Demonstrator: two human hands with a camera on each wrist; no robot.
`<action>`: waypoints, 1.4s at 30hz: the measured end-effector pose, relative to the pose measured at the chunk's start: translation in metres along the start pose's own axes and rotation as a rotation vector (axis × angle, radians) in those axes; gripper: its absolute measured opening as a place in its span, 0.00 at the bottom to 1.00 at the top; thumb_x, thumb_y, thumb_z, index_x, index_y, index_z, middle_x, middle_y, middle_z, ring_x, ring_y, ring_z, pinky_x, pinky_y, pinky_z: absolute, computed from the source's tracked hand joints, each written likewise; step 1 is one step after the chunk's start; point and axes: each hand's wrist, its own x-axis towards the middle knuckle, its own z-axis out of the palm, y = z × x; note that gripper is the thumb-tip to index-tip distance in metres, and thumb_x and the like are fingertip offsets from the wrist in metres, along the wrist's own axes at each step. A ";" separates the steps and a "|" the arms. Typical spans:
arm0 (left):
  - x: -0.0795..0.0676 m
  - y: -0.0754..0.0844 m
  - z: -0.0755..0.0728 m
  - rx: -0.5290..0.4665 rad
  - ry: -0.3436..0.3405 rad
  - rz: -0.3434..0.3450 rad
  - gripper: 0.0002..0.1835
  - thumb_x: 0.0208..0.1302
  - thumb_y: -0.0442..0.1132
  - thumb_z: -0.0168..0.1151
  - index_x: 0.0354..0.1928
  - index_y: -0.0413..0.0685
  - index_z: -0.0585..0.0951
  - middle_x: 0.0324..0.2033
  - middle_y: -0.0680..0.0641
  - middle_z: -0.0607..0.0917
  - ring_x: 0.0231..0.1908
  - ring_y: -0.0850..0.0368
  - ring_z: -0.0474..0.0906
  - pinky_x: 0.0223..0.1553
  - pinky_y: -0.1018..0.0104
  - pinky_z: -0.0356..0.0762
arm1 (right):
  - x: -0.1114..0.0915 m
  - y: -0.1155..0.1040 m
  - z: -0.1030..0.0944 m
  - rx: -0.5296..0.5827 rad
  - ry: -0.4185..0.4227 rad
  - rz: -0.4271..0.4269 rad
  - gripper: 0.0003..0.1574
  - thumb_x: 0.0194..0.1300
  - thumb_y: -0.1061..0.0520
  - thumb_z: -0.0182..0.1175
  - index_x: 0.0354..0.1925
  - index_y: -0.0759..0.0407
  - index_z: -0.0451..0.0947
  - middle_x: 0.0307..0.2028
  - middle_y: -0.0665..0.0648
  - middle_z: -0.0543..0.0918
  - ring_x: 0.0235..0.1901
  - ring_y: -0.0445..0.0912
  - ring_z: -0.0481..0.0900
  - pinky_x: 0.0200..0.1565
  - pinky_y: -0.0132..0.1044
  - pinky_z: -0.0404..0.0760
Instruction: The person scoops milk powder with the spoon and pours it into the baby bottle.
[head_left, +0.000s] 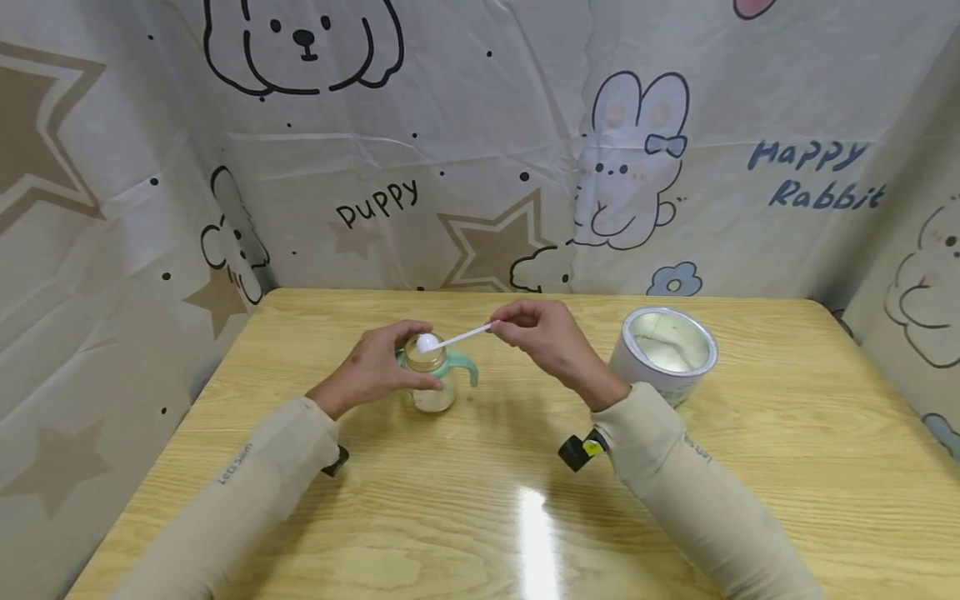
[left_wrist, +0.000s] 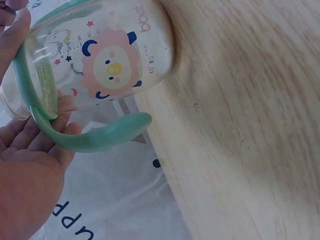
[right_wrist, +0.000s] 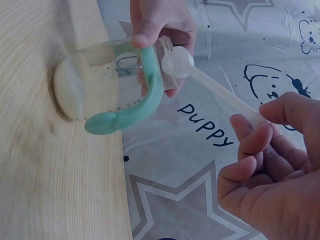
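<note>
My left hand grips a clear baby bottle round its neck, thumb on the near side. The bottle stands upright on the table and has green handles, a printed animal face and whitish contents at its bottom. With thumb and fingers my right hand pinches the long handle of a white scoop. The scoop's round bowl is at the bottle's open mouth; what it holds cannot be made out. The handle slants up to the right.
An open white can with pale powder inside stands to the right, beyond my right wrist. The wooden table meets a printed cloth backdrop at the back and both sides.
</note>
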 end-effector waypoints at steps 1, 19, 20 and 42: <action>0.000 0.001 0.000 0.002 -0.003 0.006 0.46 0.44 0.44 0.84 0.66 0.39 0.74 0.58 0.42 0.81 0.61 0.43 0.75 0.62 0.46 0.73 | 0.000 0.000 -0.001 0.019 0.007 0.000 0.12 0.69 0.59 0.63 0.46 0.66 0.84 0.37 0.55 0.87 0.36 0.48 0.79 0.36 0.34 0.77; 0.003 0.011 -0.010 -0.041 -0.023 0.066 0.49 0.46 0.41 0.83 0.70 0.36 0.67 0.63 0.37 0.76 0.65 0.40 0.70 0.66 0.46 0.68 | -0.007 -0.002 -0.026 0.131 0.055 0.022 0.16 0.73 0.58 0.60 0.50 0.71 0.80 0.36 0.53 0.88 0.28 0.41 0.71 0.33 0.30 0.75; 0.004 0.012 -0.010 -0.039 -0.017 0.067 0.49 0.45 0.41 0.83 0.70 0.37 0.68 0.63 0.37 0.76 0.65 0.40 0.70 0.66 0.46 0.68 | -0.008 -0.002 -0.028 0.132 0.057 0.026 0.16 0.73 0.58 0.60 0.50 0.71 0.80 0.36 0.53 0.88 0.27 0.41 0.71 0.33 0.30 0.75; 0.017 0.035 -0.005 -0.073 -0.023 0.109 0.49 0.46 0.40 0.83 0.70 0.37 0.67 0.65 0.39 0.75 0.65 0.44 0.70 0.67 0.54 0.67 | -0.022 -0.007 -0.066 0.089 0.141 0.112 0.19 0.74 0.55 0.59 0.53 0.69 0.79 0.37 0.52 0.88 0.28 0.40 0.71 0.33 0.28 0.73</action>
